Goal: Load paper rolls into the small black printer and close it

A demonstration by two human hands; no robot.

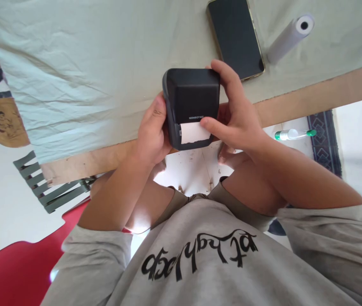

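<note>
A black label printer [196, 95] marked NIIMBOT is held up in front of me, near the table's front edge. White label paper [194, 132] with a ragged end sticks out of its slot. My left hand [154, 127] grips the printer's left side, its thumb along the edge and its other fingers hidden behind. My right hand [236, 114] holds the right side, with the thumb by the paper's upper right corner and the index finger at the printer's top right corner. Both hands are closed around the printer.
A dark smartphone [236, 38] lies on the cloth-covered table [88, 76], with a white paper roll [291, 38] to its right. Below the edge are a green-capped bottle [291, 134], a patterned mat [324, 144], a red chair [18, 267] and a slatted green piece [50, 187].
</note>
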